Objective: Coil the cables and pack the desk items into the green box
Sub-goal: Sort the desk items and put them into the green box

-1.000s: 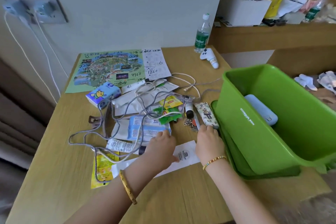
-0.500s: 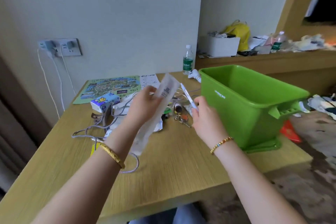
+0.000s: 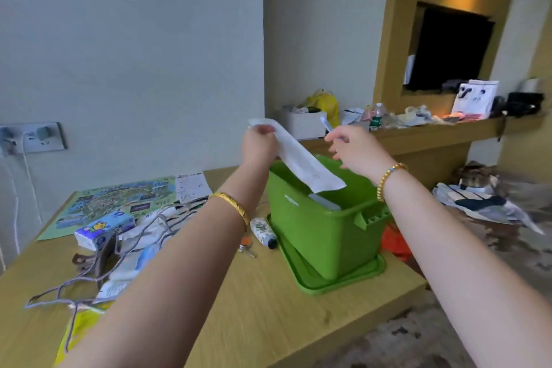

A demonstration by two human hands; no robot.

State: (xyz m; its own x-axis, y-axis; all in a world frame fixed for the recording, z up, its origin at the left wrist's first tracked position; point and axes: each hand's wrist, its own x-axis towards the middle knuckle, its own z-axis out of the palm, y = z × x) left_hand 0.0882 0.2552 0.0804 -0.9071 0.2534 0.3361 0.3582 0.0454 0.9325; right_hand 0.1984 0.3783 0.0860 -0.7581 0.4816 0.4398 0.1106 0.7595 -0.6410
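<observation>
green box (image 3: 310,227): white print on the wall below the left hand (image 3: 259,145), too small to read
sheet (image 3: 192,187): handwritten marks, left of that hand, illegible
map (image 3: 119,203): printed captions, blurred
tissue pack (image 3: 103,227): cartoon print, wording unreadable

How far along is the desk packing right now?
Early. Done: one pale flat item lies in the green box. In hand: left hand holds a white paper sleeve above it; right hand pinches a small white stick. Left: uncoiled grey cable, tissue pack, map.

A green box (image 3: 316,236), a white paper strip (image 3: 301,158), grey cables (image 3: 89,278), a cartoon-printed blue tissue pack (image 3: 103,228).
</observation>
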